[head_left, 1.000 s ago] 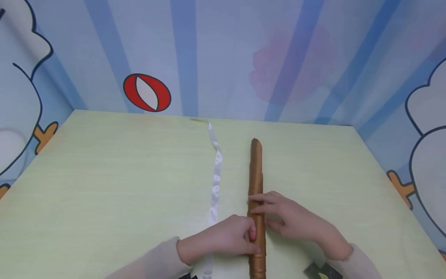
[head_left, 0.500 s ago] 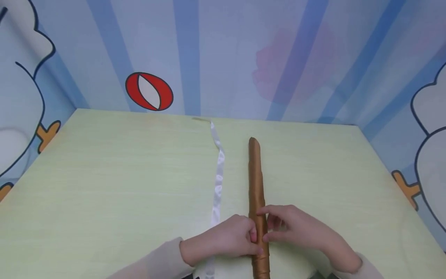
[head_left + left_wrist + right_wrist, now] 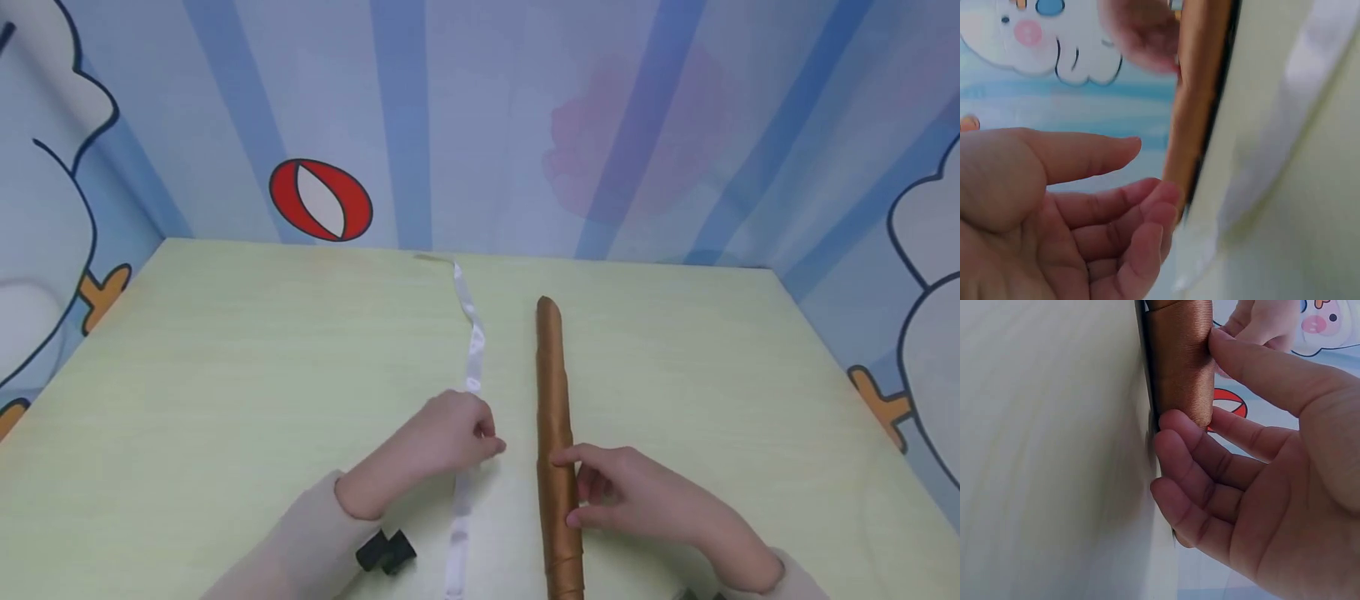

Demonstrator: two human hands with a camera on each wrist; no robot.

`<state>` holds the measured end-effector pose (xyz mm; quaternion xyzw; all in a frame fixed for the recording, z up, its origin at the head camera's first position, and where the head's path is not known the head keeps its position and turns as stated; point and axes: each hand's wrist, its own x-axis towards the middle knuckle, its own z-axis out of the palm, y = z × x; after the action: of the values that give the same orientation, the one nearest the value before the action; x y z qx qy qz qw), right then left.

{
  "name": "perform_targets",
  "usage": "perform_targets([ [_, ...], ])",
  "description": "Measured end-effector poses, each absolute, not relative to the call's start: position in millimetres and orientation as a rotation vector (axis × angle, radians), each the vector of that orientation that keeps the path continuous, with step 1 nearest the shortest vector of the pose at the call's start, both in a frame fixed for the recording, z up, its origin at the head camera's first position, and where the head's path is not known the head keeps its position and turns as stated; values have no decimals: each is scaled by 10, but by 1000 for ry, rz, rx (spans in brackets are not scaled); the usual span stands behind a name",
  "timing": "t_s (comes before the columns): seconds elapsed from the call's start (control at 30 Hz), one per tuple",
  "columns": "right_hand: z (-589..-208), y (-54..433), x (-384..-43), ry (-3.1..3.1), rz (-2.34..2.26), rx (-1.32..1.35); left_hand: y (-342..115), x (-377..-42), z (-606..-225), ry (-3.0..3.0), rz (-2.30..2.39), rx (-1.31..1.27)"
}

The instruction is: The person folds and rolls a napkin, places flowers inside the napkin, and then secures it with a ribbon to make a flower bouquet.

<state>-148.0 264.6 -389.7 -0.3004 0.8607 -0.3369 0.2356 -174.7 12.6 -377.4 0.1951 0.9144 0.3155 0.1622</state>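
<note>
Head: roll (image 3: 553, 400) between hands (image 3: 442, 437) (image 3: 641, 496) (right touching).

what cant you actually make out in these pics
- Near end of the brown roll: cut off by the head view's bottom edge.
- Middle stretch of the white ribbon: covered by the left hand in the head view.
- Ribbon's near end: also cut off there at the bottom.
- Right hand's finger detail: blurred in the left wrist view.

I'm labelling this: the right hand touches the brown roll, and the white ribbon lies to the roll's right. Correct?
No: the white ribbon lies left of the brown roll, as the head view shows; the right hand does touch the roll.
</note>
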Motion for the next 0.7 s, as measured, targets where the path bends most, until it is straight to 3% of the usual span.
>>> perform_targets([
  [0.23,-3899,2648,-1470,2388,-900,-864,-53,-1957,-3876,2639,826,307],
  [0.7,-3879,2639,-1475,2390,-863,-844,-35,-1935,-3975,2618,741,396],
])
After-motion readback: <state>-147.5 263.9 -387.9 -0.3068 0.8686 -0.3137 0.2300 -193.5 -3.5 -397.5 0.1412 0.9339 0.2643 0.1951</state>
